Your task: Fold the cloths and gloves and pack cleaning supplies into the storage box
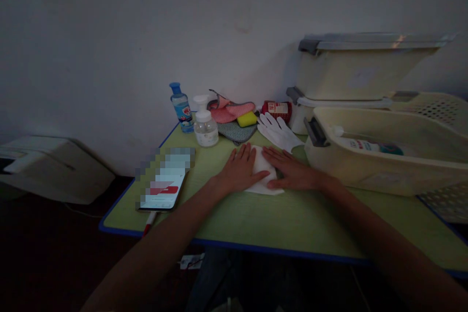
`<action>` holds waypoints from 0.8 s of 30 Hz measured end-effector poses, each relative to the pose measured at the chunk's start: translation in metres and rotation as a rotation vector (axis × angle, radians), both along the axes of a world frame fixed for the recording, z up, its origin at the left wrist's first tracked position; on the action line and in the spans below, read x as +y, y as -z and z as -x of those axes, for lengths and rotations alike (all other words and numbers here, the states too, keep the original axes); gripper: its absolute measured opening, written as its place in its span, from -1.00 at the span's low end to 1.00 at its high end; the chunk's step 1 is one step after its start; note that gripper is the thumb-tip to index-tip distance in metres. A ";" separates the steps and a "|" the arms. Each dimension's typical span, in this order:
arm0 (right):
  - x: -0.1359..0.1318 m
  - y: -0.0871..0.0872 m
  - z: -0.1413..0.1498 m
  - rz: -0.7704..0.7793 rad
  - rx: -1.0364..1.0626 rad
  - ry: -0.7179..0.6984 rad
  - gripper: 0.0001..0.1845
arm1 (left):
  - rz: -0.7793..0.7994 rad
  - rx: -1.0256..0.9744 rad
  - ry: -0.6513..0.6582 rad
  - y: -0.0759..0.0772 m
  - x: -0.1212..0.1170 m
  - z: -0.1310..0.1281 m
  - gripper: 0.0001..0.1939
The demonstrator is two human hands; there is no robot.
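Note:
A white sheet [262, 168], paper or thin cloth, lies on the green tabletop [234, 224]. My left hand [239, 169] rests flat on its left side, fingers stretched out. On its right side lies my right hand [292, 169], palm down with the fingers extended. Both hands press the sheet against the table, and part of it is hidden under them. Just beyond my right hand is a white glove [280, 131], with the fingers pointing toward the wall.
A phone [166, 180] with a cable lies at the left. Behind stand a blue bottle [182, 109], a pump bottle [206, 129], pink and grey cloths [230, 113], a yellow sponge [247, 119] and a red container [277, 109]. Cream bins [365, 173] crowd the right side.

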State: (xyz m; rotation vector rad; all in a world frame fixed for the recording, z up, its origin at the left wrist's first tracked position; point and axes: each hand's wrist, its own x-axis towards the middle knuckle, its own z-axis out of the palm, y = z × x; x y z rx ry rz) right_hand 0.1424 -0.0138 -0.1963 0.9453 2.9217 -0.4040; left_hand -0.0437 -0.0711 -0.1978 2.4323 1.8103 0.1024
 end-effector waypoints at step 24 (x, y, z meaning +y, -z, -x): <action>-0.018 -0.002 0.015 -0.125 -0.057 0.099 0.05 | -0.064 0.081 0.040 0.003 0.002 0.011 -0.22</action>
